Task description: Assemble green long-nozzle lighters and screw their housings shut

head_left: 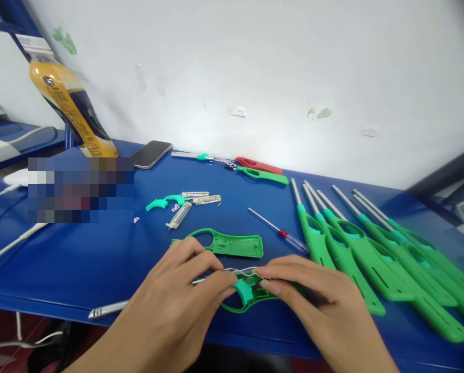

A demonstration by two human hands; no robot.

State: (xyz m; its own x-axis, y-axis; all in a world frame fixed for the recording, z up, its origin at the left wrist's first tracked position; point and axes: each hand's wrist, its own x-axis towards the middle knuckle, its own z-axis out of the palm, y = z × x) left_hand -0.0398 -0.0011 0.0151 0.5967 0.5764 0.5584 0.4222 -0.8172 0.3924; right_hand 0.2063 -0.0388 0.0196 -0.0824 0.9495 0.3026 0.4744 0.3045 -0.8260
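Table [138, 259]: blue.
Left hand [181, 295]: palm down, fingers bent, tips touching the turquoise trigger [244, 293]; grip unclear.
Right hand [317, 295]: thumb and forefinger pinching white wires [239, 271].
Green casing half [235, 309]: open side up, between both hands, at the table's front edge.
Wires: crossing midway.

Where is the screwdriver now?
In the head view, the screwdriver lies right of centre on the table, between a green shell and the green lighters.

Looks like we're in some little assembly workshop, since we've got a screwdriver [282, 233], a loose green casing half [237, 245] and a bunch of matching green lighters [375, 264] spread over a blue table [99, 269].
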